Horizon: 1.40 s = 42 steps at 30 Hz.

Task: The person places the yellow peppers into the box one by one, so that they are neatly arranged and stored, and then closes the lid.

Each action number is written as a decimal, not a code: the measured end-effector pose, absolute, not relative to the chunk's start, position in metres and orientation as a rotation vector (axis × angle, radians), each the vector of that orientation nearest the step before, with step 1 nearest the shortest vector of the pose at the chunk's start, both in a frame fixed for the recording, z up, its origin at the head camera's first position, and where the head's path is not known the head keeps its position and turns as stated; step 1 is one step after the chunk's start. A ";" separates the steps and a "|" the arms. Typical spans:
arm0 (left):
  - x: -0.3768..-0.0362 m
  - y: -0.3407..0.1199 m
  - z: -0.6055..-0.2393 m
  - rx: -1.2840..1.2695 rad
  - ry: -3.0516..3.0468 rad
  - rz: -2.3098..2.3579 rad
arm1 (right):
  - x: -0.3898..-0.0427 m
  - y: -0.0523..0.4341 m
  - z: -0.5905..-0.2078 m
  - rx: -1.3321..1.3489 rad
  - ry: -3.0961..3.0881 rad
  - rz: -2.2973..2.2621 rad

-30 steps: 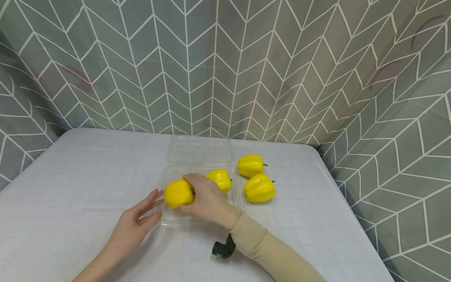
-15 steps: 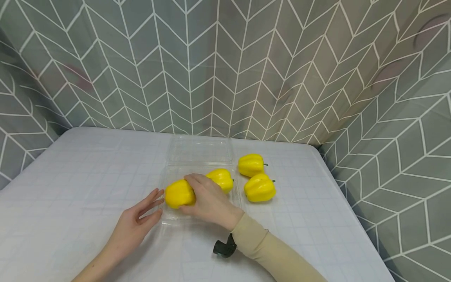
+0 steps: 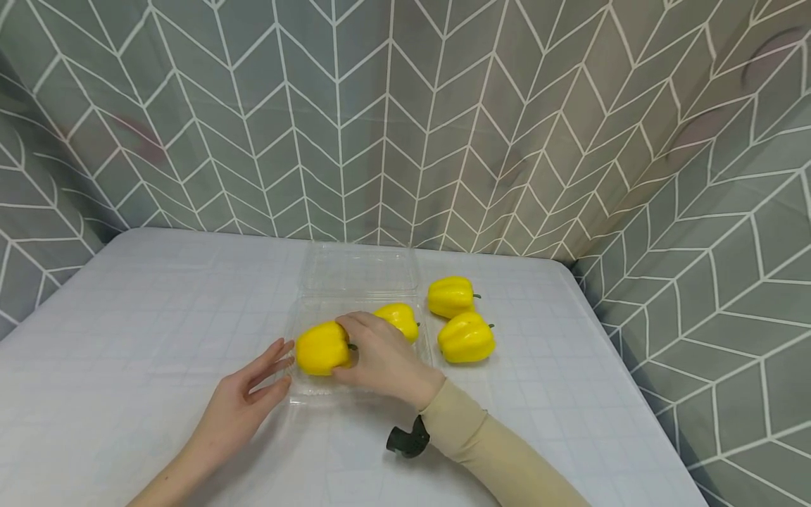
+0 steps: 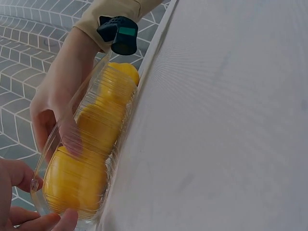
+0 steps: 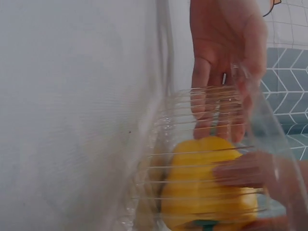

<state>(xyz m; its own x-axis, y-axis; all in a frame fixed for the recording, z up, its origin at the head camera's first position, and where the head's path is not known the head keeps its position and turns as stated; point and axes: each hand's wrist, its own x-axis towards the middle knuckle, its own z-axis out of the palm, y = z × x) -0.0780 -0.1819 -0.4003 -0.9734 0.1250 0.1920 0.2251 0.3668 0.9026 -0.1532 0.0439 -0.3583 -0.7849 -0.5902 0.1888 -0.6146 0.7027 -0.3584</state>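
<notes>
A clear plastic clamshell box (image 3: 380,391) lies open, with yellow bell peppers in its base. My right hand (image 3: 386,359) holds the left bell pepper (image 3: 319,350) near its stem end, thumb on the near side and fingers on the far side. Its green stem shows between them. Another yellow bell pepper (image 3: 400,320) lies behind that hand, partly covered by it. My left hand (image 3: 243,401) is at the box's left wall, fingers extended and thumb apart. In the left wrist view, its fingers are close around the corner of the box (image 4: 108,178).
Two more yellow bell peppers lie right of the box, one farther back (image 3: 450,297) and one nearer (image 3: 465,338). The transparent lid (image 3: 357,271) is folded back behind the base. A pale cloth covers the table (image 3: 158,317), and a patterned curtain (image 3: 405,127) hangs behind it.
My right hand has drifted slightly right along the left bell pepper, and the stem shows again after being covered half a second ago. My left hand has stayed at the box's left wall.
</notes>
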 end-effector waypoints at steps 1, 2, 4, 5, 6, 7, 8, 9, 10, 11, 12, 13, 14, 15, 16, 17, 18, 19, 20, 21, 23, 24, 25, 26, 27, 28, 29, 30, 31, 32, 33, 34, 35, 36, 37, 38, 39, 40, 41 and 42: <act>-0.078 -0.182 -0.401 -0.323 -2.523 -1.684 | -0.153 0.043 -0.359 0.994 -2.840 0.631; -0.078 -0.182 -0.401 -0.327 -2.522 -1.682 | -0.154 0.043 -0.360 0.982 -2.836 0.630; -0.077 -0.182 -0.402 -0.335 -2.516 -1.676 | -0.154 0.042 -0.361 0.962 -2.823 0.622; -0.077 -0.182 -0.402 -0.337 -2.513 -1.673 | -0.154 0.042 -0.361 0.953 -2.818 0.617; -0.078 -0.182 -0.402 -0.340 -2.511 -1.667 | -0.154 0.041 -0.362 0.947 -2.811 0.610; -0.078 -0.182 -0.402 -0.342 -2.509 -1.664 | -0.154 0.041 -0.362 0.943 -2.803 0.603; -0.078 -0.182 -0.402 -0.341 -2.508 -1.662 | -0.155 0.041 -0.363 0.942 -2.792 0.592; -0.078 -0.182 -0.402 -0.339 -2.510 -1.659 | -0.156 0.041 -0.363 0.940 -2.785 0.587; -0.078 -0.182 -0.402 -0.334 -2.513 -1.655 | -0.156 0.041 -0.364 0.935 -2.780 0.580; -0.077 -0.182 -0.402 -0.330 -2.516 -1.650 | -0.157 0.041 -0.365 0.932 -2.774 0.570; -0.077 -0.182 -0.401 -0.328 -2.518 -1.648 | -0.158 0.041 -0.365 0.930 -2.766 0.560; -0.077 -0.182 -0.401 -0.327 -2.520 -1.648 | -0.158 0.041 -0.366 0.926 -2.758 0.547; -0.077 -0.182 -0.401 -0.325 -2.522 -1.646 | -0.159 0.041 -0.366 0.923 -2.751 0.540; -0.077 -0.182 -0.400 -0.323 -2.523 -1.645 | -0.159 0.041 -0.367 0.919 -2.748 0.537; -0.077 -0.181 -0.400 -0.322 -2.523 -1.646 | -0.160 0.041 -0.367 0.916 -2.741 0.528; -0.077 -0.181 -0.400 -0.322 -2.523 -1.647 | -0.160 0.042 -0.368 0.915 -2.732 0.519; -0.077 -0.181 -0.400 -0.322 -2.522 -1.648 | -0.160 0.042 -0.369 0.913 -2.724 0.513; -0.077 -0.181 -0.400 -0.322 -2.522 -1.649 | -0.160 0.042 -0.369 0.911 -2.716 0.505; -0.077 -0.181 -0.400 -0.321 -2.521 -1.650 | -0.161 0.042 -0.370 0.911 -2.711 0.505; -0.077 -0.181 -0.400 -0.321 -2.521 -1.651 | -0.161 0.042 -0.370 0.911 -2.705 0.499; -0.077 -0.181 -0.400 -0.320 -2.520 -1.652 | -0.161 0.042 -0.371 0.911 -2.701 0.487; -0.077 -0.181 -0.400 -0.320 -2.522 -1.652 | -0.162 0.042 -0.371 0.910 -2.702 0.483; -0.077 -0.181 -0.400 -0.320 -2.523 -1.653 | -0.162 0.042 -0.371 0.909 -2.706 0.479; -0.077 -0.181 -0.400 -0.319 -2.523 -1.656 | -0.162 0.042 -0.371 0.909 -2.710 0.478; -0.077 -0.181 -0.400 -0.319 -2.524 -1.658 | -0.162 0.042 -0.371 0.909 -2.719 0.478; -0.077 -0.181 -0.401 -0.319 -2.524 -1.660 | -0.162 0.042 -0.370 0.908 -2.727 0.480; -0.077 -0.181 -0.401 -0.318 -2.524 -1.663 | -0.162 0.043 -0.370 0.906 -2.736 0.483; -0.077 -0.182 -0.401 -0.319 -2.523 -1.667 | -0.162 0.043 -0.369 0.905 -2.746 0.493; -0.077 -0.182 -0.401 -0.318 -2.522 -1.672 | -0.162 0.044 -0.369 0.905 -2.754 0.505; -0.077 -0.182 -0.401 -0.318 -2.521 -1.674 | -0.162 0.045 -0.368 0.906 -2.761 0.520; -0.076 -0.182 -0.402 -0.317 -2.522 -1.673 | -0.162 0.046 -0.367 0.908 -2.766 0.534; -0.077 -0.181 -0.402 -0.318 -2.519 -1.676 | -0.162 0.047 -0.367 0.911 -2.765 0.547; -0.077 -0.181 -0.402 -0.320 -2.517 -1.678 | -0.161 0.048 -0.366 0.916 -2.764 0.561; -0.077 -0.181 -0.402 -0.322 -2.513 -1.679 | -0.161 0.050 -0.365 0.923 -2.760 0.573; -0.077 -0.181 -0.402 -0.322 -2.510 -1.681 | -0.160 0.050 -0.365 0.933 -2.753 0.582; -0.077 -0.181 -0.402 -0.325 -2.506 -1.682 | -0.159 0.051 -0.364 0.943 -2.745 0.583; -0.077 -0.182 -0.402 -0.327 -2.502 -1.684 | -0.158 0.052 -0.363 0.953 -2.738 0.590; -0.077 -0.182 -0.402 -0.328 -2.498 -1.686 | -0.157 0.053 -0.363 0.964 -2.731 0.596; -0.077 -0.182 -0.402 -0.329 -2.498 -1.687 | -0.156 0.054 -0.363 0.975 -2.724 0.602; -0.077 -0.182 -0.402 -0.330 -2.498 -1.688 | -0.155 0.056 -0.363 0.985 -2.715 0.605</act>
